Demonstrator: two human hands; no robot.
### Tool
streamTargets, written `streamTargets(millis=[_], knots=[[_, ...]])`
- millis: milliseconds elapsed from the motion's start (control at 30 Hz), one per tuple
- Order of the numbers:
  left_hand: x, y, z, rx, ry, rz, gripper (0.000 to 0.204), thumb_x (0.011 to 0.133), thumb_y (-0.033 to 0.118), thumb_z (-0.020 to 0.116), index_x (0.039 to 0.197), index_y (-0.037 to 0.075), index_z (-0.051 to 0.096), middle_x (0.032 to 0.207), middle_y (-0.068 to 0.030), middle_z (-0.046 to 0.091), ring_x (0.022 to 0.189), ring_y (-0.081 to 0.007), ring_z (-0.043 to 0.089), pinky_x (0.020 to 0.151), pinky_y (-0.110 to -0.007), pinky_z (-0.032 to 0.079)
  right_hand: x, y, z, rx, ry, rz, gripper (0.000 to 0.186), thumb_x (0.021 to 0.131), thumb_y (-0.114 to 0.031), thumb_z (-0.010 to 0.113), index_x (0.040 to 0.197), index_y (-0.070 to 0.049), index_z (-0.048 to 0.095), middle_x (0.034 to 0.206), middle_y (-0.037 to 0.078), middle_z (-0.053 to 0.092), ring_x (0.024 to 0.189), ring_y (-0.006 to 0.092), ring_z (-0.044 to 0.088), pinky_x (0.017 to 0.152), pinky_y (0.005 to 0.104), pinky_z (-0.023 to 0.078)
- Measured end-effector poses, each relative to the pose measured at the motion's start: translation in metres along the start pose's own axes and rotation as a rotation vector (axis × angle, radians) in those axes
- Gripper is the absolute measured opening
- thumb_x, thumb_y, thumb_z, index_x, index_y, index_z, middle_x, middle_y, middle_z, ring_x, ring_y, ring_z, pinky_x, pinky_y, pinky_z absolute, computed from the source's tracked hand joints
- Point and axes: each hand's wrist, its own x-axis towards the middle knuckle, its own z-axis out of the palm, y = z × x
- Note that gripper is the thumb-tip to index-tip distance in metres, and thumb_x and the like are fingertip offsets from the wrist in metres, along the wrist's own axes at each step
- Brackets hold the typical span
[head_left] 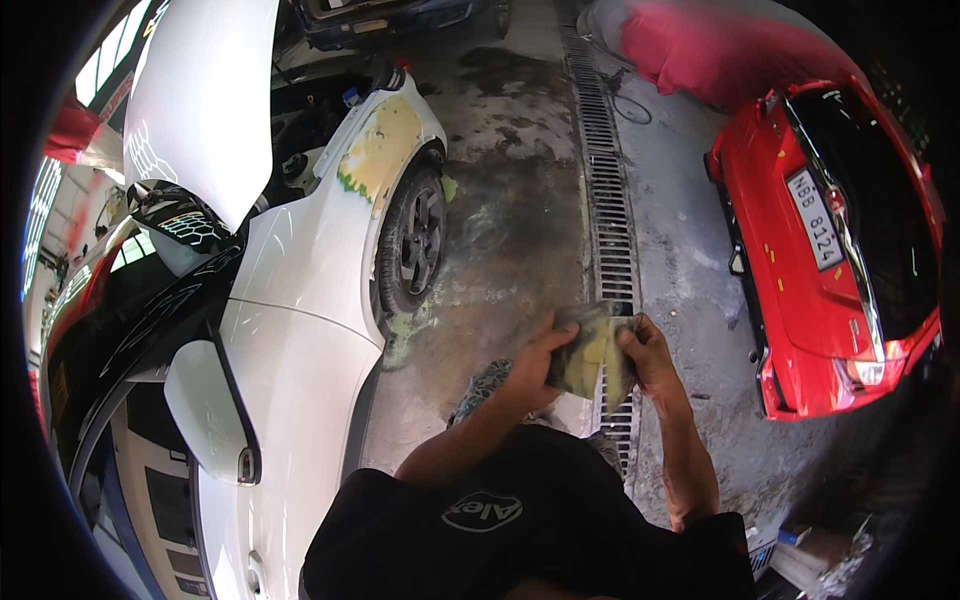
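Note:
In front of my body, over the floor drain, both hands are raised and close together. My left hand (532, 375) grips a dark, flat square plate (572, 375) smeared with yellowish putty, thumb on its upper face. My right hand (654, 362) is closed on a thin flat piece (622, 385), also smeared, whose near edge meets the plate; its exact kind is blurred. To the left stands a white car (290, 265) with its hood (205, 95) raised. Its front fender carries a tan and yellow filler patch (382, 150) with a green edge, above the front wheel (413, 238). Neither hand touches the car.
A slotted metal drain grate (608, 215) runs along the floor. At right stands a red car (800, 270); behind it lies a red cover (725, 55). The white car's side mirror (208, 410) juts out at left. A dark vehicle (395, 22) is at the far end.

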Motion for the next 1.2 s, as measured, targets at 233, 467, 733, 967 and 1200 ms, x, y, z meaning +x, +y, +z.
streamTargets(millis=[233, 467, 733, 967, 1200], knots=[[0.217, 0.1, -0.08, 0.657, 0.195, 0.515, 0.026, 0.11, 0.02, 0.053, 0.13, 0.003, 0.055, 0.119, -0.006, 0.067, 0.104, -0.014, 0.064, 0.089, -0.03, 0.053, 0.193, -0.092, -0.002, -1.099, 0.096, -0.851, 0.029, 0.089, 0.001, 0.07, 0.117, -0.009, 0.068, 0.102, 0.008, 0.071, 0.096, 0.0286, 0.069, 0.089, 0.0383, 0.056], [0.369, 0.24, -0.01, 1.068, 0.267, 0.722, 0.028, 0.106, 0.017, 0.055, 0.131, 0.006, 0.057, 0.114, -0.0095, 0.066, 0.104, -0.0166, 0.063, 0.091, -0.031, 0.051, 0.385, -0.15, 0.028, -1.402, -0.377, -0.96, 0.046, 0.076, 0.003, 0.067, 0.118, -0.016, 0.07, 0.125, 0.005, 0.065, 0.12, 0.0299, 0.061, 0.101, 0.0476, 0.051], [0.546, 0.416, -0.02, 0.238, 0.273, 0.591, 0.031, 0.096, 0.003, 0.058, 0.126, 0.011, 0.054, 0.11, -0.0094, 0.067, 0.099, -0.0232, 0.07, 0.079, -0.043, 0.064, 0.598, -0.219, 0.022, -1.046, -0.489, -1.157, 0.058, 0.071, 0.001, 0.073, 0.125, -0.018, 0.068, 0.129, 0.006, 0.065, 0.126, 0.0325, 0.06, 0.107, 0.0523, 0.05], [0.735, 0.472, 0.024, 0.122, 0.123, 0.317, 0.036, 0.097, 0.004, 0.056, 0.132, 0.01, 0.049, 0.117, -0.0121, 0.064, 0.109, -0.0245, 0.067, 0.087, -0.039, 0.061, 0.828, -0.194, -0.04, -0.825, -0.376, -1.353, 0.054, 0.076, -0.012, 0.084, 0.127, -0.018, 0.067, 0.136, 0.011, 0.057, 0.132, 0.0403, 0.053, 0.116, 0.0639, 0.038], [0.866, 0.587, 0.065, 0.001, 0.229, 0.347, 0.03, 0.099, 0.005, 0.053, 0.13, 0.007, 0.053, 0.117, -0.0119, 0.067, 0.103, -0.022, 0.071, 0.084, -0.039, 0.063, 1.038, -0.251, -0.136, -1.025, -0.412, -0.861, 0.054, 0.088, 0.006, 0.068, 0.14, -0.01, 0.061, 0.134, 0.017, 0.058, 0.127, 0.0372, 0.057, 0.113, 0.0484, 0.043]])
